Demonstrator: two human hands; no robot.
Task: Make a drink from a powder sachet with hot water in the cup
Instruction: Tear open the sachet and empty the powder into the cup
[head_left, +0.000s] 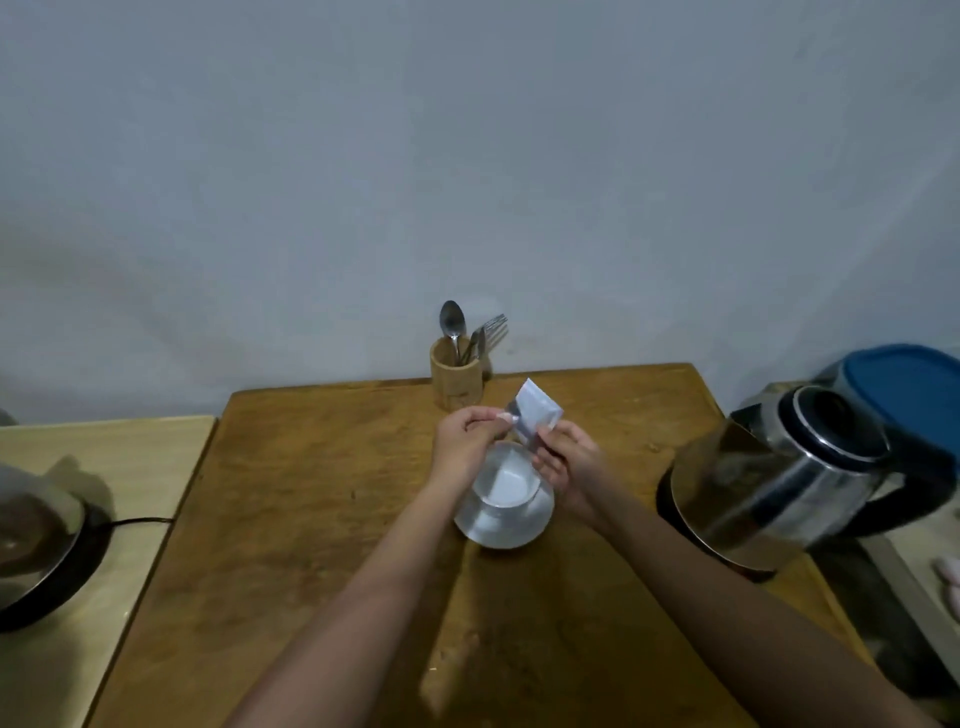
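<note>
A white cup (506, 483) stands on a white saucer (524, 535) in the middle of the brown wooden table (322, 519). Just above the cup I hold a small pale sachet (537, 410) between both hands. My left hand (467, 439) pinches its left corner with thumb and forefinger. My right hand (566, 460) grips its lower right edge. The cup's inside looks white; I cannot tell whether anything is in it. A steel electric kettle (779, 483) sits on its base at the table's right edge.
A wooden holder (457, 379) with a spoon (452, 322) and forks stands at the table's back edge by the wall. A blue-lidded container (909, 384) is behind the kettle. On a lighter table to the left rests a dark pot (36, 540) with a cord.
</note>
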